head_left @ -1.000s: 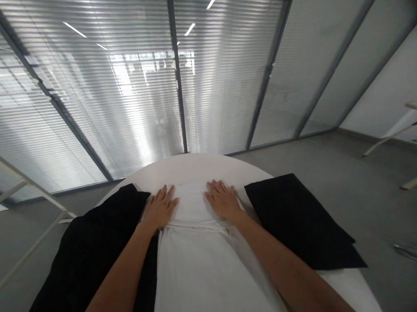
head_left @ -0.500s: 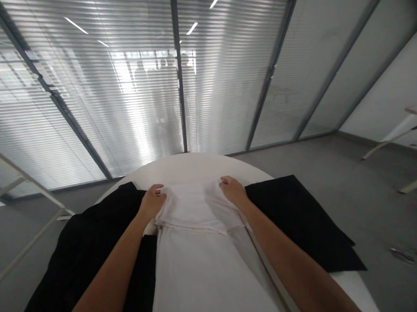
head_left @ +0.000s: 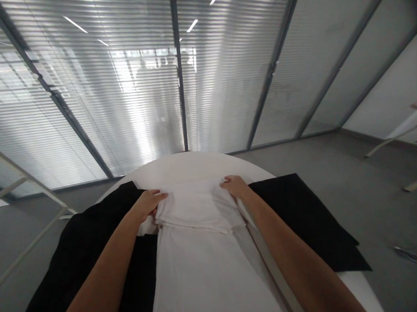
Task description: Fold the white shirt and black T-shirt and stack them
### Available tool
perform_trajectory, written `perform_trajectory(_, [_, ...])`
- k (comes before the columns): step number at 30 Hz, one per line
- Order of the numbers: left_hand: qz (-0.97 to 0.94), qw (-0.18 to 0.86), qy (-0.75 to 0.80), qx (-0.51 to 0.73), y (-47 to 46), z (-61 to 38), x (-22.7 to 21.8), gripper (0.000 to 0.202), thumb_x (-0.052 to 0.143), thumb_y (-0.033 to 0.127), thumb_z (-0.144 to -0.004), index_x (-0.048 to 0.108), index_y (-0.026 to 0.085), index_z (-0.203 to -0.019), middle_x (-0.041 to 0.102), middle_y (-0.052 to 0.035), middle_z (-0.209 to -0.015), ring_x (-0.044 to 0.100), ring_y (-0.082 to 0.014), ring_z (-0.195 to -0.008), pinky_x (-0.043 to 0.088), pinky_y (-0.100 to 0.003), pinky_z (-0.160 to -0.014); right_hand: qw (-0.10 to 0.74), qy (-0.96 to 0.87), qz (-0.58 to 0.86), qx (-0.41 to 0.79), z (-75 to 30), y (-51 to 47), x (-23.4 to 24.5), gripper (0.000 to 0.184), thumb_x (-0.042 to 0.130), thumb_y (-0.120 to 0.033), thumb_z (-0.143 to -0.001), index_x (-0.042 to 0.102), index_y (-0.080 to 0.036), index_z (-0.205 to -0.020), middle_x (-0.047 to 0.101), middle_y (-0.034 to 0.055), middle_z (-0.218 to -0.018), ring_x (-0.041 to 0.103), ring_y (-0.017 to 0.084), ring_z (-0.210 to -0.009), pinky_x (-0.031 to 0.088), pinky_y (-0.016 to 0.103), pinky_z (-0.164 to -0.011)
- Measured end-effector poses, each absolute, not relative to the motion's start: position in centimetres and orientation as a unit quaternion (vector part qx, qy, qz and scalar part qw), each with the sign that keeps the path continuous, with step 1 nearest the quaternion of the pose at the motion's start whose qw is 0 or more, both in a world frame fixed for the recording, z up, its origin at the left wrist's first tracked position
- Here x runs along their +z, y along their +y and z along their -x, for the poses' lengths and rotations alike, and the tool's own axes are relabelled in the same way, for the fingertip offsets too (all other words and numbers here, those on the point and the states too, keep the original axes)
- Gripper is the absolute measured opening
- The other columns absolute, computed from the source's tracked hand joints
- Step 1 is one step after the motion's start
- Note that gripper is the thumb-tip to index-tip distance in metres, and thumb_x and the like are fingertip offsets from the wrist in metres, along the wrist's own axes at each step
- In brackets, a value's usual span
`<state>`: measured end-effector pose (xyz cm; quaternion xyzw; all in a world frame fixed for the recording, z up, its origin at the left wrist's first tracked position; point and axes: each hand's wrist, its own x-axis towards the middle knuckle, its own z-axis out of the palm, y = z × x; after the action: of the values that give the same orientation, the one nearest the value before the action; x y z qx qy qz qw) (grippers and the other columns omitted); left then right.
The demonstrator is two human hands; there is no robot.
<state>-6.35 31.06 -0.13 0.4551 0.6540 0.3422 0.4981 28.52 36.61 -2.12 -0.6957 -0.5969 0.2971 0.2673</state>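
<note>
A white garment [head_left: 212,273] runs lengthwise down the middle of a round white table, its far end folded back over itself in a short flap; its exact kind cannot be told. At the flap's far left corner my left hand [head_left: 148,205] is closed, thumb on top and the fingers partly hidden under the cloth. My right hand [head_left: 234,186] pinches the far right corner between thumb and fingers. Between the two hands the flap lies fairly flat, with small creases near the right side.
Black cloth [head_left: 89,229] drapes over the table's left side, and a black folded piece [head_left: 304,220] lies at the right. The round table [head_left: 195,164] faces a glass partition with blinds [head_left: 139,118]. A pale metal frame [head_left: 29,178] stands at left; furniture legs show at right.
My left hand has shifted slightly down, its thumb now reaching over the cloth's corner. My right hand stays almost in place, and the flap looks a little flatter.
</note>
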Motion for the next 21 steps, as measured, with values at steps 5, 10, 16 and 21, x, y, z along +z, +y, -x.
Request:
perform_trajectory(5, [-0.456, 0.539, 0.62, 0.342, 31.2, 6.1, -0.1, 0.035, 0.078, 0.041, -0.062, 0.066, 0.014, -0.08, 0.053, 0.0041, -0.053, 0.043, -0.0089, -0.041, 0.028, -0.021, -0.04, 0.274, -0.58, 0.691, 0.334, -28.2, 36.7, -2.1, 0.036, 0.071, -0.03, -0.072, 0.072, -0.013, -0.104, 0.074, 0.0112, -0.101, 0.068, 0.024, -0.097, 0.051, 0.03, -0.081])
perform_trajectory(10, [-0.421, 0.563, 0.618, 0.352, 31.2, 6.2, 0.3, 0.027, 0.078, 0.035, -0.061, 0.062, 0.015, -0.07, 0.052, 0.0038, -0.052, 0.043, -0.0084, -0.04, 0.03, -0.021, -0.04, 0.305, -0.558, 0.652, 0.412, -27.8, 36.0, -1.6, 0.028, 0.066, -0.036, -0.078, 0.072, -0.018, -0.098, 0.071, 0.0033, -0.072, 0.061, 0.015, -0.056, 0.045, 0.024, -0.049])
perform_trajectory(16, [-0.45, 0.505, 0.622, 0.395, 30.7, 5.1, 1.0, 0.022, 0.068, 0.033, -0.071, 0.064, 0.016, -0.084, 0.05, 0.0053, -0.056, 0.035, -0.0054, -0.038, 0.025, -0.018, -0.036, 0.365, -0.483, 0.625, 0.492, -27.5, 34.7, 0.7, 0.042, 0.07, -0.04, -0.075, 0.062, -0.023, -0.113, 0.045, -0.0074, -0.052, 0.036, 0.007, -0.041, 0.029, 0.017, -0.037])
perform_trajectory(21, [-0.451, 0.461, 0.638, 0.422, 30.5, 4.8, 2.3, 0.028, 0.064, 0.038, -0.077, 0.062, 0.02, -0.098, 0.053, 0.0025, -0.07, 0.048, -0.0092, -0.049, 0.04, -0.018, -0.038, 0.425, -0.471, 0.577, 0.514, -27.3, 34.5, 1.7, 0.043, 0.065, -0.041, -0.079, 0.055, -0.025, -0.118, 0.043, -0.0075, -0.058, 0.036, 0.007, -0.044, 0.026, 0.014, -0.034])
